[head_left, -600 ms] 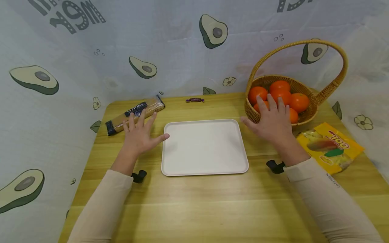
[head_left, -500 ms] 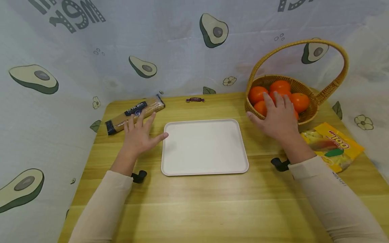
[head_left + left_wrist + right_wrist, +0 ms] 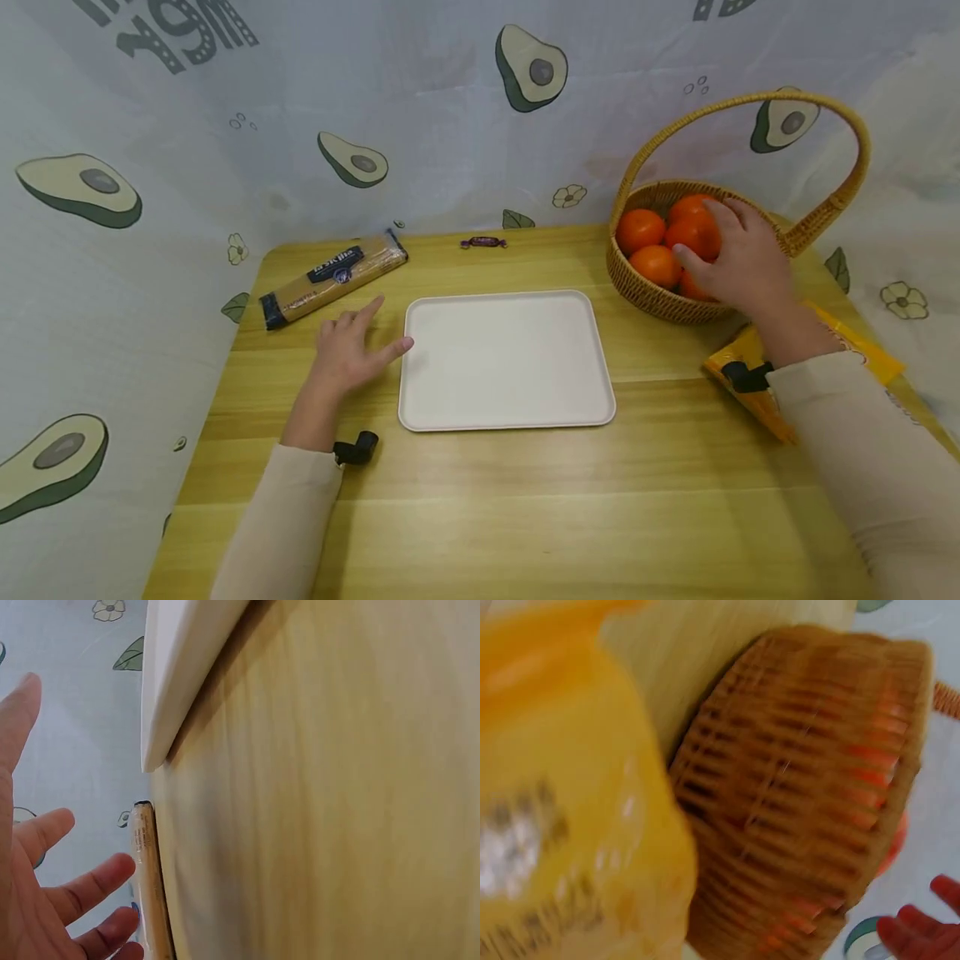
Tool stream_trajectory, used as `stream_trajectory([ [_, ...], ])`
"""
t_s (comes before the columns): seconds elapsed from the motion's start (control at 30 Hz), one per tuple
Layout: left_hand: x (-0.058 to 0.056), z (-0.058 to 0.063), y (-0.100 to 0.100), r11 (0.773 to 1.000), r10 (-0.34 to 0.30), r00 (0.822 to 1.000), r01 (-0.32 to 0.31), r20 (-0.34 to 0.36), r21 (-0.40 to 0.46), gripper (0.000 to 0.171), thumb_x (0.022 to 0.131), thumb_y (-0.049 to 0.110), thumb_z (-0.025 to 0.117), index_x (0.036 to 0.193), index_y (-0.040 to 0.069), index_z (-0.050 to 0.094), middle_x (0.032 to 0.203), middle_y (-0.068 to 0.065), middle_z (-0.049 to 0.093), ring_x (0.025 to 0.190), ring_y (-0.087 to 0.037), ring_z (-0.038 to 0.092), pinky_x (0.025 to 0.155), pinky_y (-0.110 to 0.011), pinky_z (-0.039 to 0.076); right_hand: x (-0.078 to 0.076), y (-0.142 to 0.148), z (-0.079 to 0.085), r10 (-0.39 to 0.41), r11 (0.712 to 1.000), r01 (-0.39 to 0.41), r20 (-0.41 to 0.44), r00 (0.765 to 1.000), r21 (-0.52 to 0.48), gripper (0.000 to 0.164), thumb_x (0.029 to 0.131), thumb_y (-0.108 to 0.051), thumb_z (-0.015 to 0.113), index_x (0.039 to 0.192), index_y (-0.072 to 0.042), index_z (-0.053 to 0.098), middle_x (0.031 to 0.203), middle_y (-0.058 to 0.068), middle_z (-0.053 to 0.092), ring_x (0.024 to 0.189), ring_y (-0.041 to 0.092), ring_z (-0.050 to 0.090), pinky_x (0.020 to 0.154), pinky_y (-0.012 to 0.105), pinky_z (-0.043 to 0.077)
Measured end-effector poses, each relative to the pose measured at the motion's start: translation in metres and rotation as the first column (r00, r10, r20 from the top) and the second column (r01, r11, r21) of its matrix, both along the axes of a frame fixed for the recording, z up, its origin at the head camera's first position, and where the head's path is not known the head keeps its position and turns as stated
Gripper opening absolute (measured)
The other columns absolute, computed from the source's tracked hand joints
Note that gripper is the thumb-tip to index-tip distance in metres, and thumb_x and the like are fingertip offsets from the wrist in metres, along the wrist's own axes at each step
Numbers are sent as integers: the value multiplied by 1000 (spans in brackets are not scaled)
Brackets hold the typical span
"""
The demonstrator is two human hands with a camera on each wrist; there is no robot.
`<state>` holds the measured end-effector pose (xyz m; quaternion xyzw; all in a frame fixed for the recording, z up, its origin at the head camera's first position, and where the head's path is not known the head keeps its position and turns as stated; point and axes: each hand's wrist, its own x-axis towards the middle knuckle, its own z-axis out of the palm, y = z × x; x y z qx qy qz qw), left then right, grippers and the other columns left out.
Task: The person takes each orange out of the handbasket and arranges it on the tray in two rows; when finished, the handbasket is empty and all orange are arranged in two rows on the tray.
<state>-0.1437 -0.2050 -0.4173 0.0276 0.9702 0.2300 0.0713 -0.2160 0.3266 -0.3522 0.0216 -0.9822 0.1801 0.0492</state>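
My right hand (image 3: 753,262) is over the right side of a wicker basket (image 3: 652,293), thumb and fingers spread above the round orange fruits (image 3: 640,229). It hides the rightmost ones. In the right wrist view, fingertips (image 3: 911,934) show past the basket's rim, with no fruit between them. Under that wrist, a yellow mango packet (image 3: 759,392) stands partly tilted and fills the left of the right wrist view. My left hand (image 3: 347,354) hovers by the left edge of a white tray (image 3: 506,362), thumb and index finger apart, holding nothing.
A packet of spaghetti (image 3: 333,279) lies at the back left of the wooden table (image 3: 510,517), beyond the left hand. Behind the tray is a small wrapped candy (image 3: 483,242). The basket's tall handle (image 3: 750,98) arches over the fruits, and a patterned cloth (image 3: 450,125) hangs behind.
My right hand has moved right across the fruits, uncovering the front left ones. The mango packet has shifted left and tilted under the wrist. My left hand has turned slightly, its outer fingers more bent.
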Motion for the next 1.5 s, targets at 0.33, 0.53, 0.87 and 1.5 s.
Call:
stream_trajectory([
  [0.33, 10, -20, 3, 969, 32, 997, -47, 65, 244, 84, 92, 61, 67, 160, 27, 35, 121, -14, 63, 122, -41, 46, 108, -63, 27, -16, 20, -5, 62, 997, -60, 62, 996, -38, 81, 101, -45, 57, 165, -15, 17, 169, 27, 9, 146, 61, 21, 110, 78, 21],
  [0.53, 14, -30, 4, 949, 36, 998, -49, 49, 311, 77, 91, 52, 72, 157, 24, 43, 115, -12, 65, 109, -35, 46, 103, -56, 24, -21, 20, -7, 72, 997, -69, 107, 992, -26, 81, 101, -42, 59, 165, -15, 16, 168, 29, 9, 141, 63, 26, 110, 78, 23],
  [0.87, 19, -41, 6, 964, 25, 1000, -25, 3, 265, 59, 94, 44, 72, 148, 27, 55, 109, -8, 61, 99, -28, 40, 91, -47, 21, -26, 19, -9, 78, 997, -78, 142, 987, -2, 80, 101, -35, 59, 164, -12, 16, 167, 32, 10, 142, 64, 24, 109, 78, 23],
  [1.5, 17, -44, 8, 962, 41, 999, -49, 36, 270, 60, 93, 44, 73, 148, 27, 56, 111, -9, 61, 104, -29, 40, 93, -48, 19, -34, 18, -16, 36, 999, -37, 155, 987, -1, 76, 97, -23, 61, 162, -8, 24, 162, 36, 19, 138, 62, 28, 108, 76, 26],
])
